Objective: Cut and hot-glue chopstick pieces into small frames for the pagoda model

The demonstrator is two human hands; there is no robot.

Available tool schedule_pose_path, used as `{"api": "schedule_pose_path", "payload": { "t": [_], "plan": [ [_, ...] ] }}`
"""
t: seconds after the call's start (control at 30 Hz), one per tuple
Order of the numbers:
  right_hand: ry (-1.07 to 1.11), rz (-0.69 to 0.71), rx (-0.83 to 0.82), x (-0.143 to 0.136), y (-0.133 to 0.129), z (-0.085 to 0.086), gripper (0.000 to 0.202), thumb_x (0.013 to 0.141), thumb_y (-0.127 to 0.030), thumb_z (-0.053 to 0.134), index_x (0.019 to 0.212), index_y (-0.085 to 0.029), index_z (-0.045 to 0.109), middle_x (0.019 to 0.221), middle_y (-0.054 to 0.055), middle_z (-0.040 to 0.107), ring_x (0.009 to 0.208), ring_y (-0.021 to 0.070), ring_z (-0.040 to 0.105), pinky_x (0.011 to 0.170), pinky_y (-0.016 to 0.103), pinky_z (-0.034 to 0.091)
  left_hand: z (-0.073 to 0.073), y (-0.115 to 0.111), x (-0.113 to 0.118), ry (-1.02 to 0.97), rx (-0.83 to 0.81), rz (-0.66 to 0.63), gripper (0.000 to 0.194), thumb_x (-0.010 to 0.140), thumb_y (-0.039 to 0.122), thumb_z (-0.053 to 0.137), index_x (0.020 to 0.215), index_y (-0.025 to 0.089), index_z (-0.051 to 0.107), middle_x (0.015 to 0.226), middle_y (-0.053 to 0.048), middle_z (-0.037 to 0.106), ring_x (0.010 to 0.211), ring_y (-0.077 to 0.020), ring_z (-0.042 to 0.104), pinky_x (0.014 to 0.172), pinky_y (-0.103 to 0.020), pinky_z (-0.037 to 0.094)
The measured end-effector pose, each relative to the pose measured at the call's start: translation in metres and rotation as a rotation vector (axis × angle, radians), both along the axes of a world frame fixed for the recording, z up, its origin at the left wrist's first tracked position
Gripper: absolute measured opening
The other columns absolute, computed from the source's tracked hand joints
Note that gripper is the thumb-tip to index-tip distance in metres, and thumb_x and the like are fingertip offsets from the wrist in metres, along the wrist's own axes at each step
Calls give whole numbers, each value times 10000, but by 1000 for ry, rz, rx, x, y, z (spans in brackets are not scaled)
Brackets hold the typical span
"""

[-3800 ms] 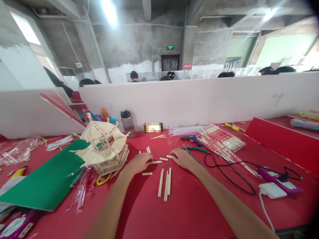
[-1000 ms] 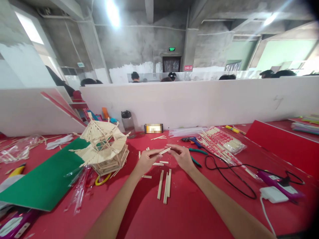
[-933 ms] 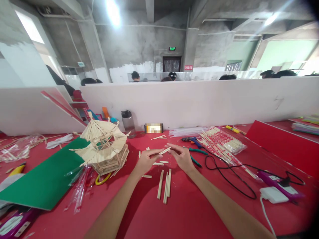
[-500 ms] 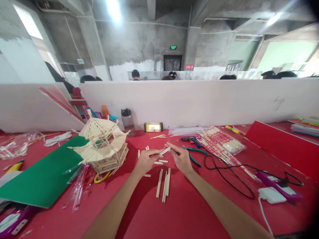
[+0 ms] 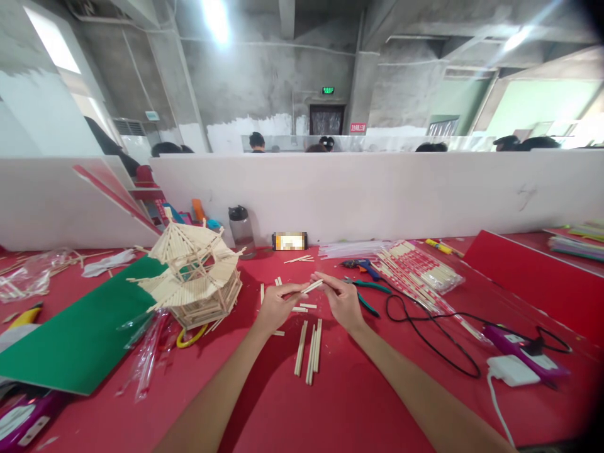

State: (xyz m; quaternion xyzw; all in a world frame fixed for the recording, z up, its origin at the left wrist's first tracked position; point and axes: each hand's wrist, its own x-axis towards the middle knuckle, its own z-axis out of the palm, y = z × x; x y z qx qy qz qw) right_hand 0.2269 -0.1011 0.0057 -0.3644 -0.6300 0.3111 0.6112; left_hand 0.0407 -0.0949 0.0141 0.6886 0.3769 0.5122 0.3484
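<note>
Between my two hands is a short piece of wooden stick (image 5: 313,287), held slightly tilted above the red table. My left hand (image 5: 279,304) pinches its left end, and my right hand (image 5: 343,301) pinches the right end with thumb and fingers. Whether it is one stick or two pressed together I cannot tell. Beneath and around the hands lie short cut pieces (image 5: 308,306), partly hidden by the left hand. Nearer to me, several longer sticks (image 5: 313,352) lie roughly side by side. Green-handled pliers (image 5: 370,294) rest just right of my right hand.
A wooden-stick pavilion model (image 5: 198,277) stands left, beside a green board (image 5: 89,333). A bottle (image 5: 241,231) and a phone (image 5: 289,241) are at the white partition (image 5: 358,195). A glue gun (image 5: 362,267), packaged sticks (image 5: 419,270), a black cable (image 5: 425,336) and a white adapter (image 5: 513,370) lie right.
Both hands hold the stick in nearly the same place. The whole view has shifted very slightly; nothing was taken or let go.
</note>
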Motion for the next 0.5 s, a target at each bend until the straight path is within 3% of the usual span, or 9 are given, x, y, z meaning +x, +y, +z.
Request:
{"api": "schedule_pose_path", "payload": {
  "t": [0.23, 0.5],
  "plan": [
    [-21, -22, 11, 0, -3, 4, 254, 922, -315, 599, 1114, -263, 756, 1093, 49, 762, 1011, 261, 729, 917, 394, 584, 0, -1, 0, -1, -9, -4, 155, 753, 270, 759, 880, 195, 808, 964, -51, 789, 905, -245, 749, 824, -318, 603],
    [-19, -14, 24, -1, 1, -5, 259, 935, -307, 581, 1132, -270, 745, 1118, 45, 756, 1013, 246, 727, 920, 381, 580, -7, 1, 2, -37, -48, 17, 180, 732, 305, 769, 865, 190, 809, 946, -55, 791, 880, -249, 748, 801, -314, 597]
  ]
}}
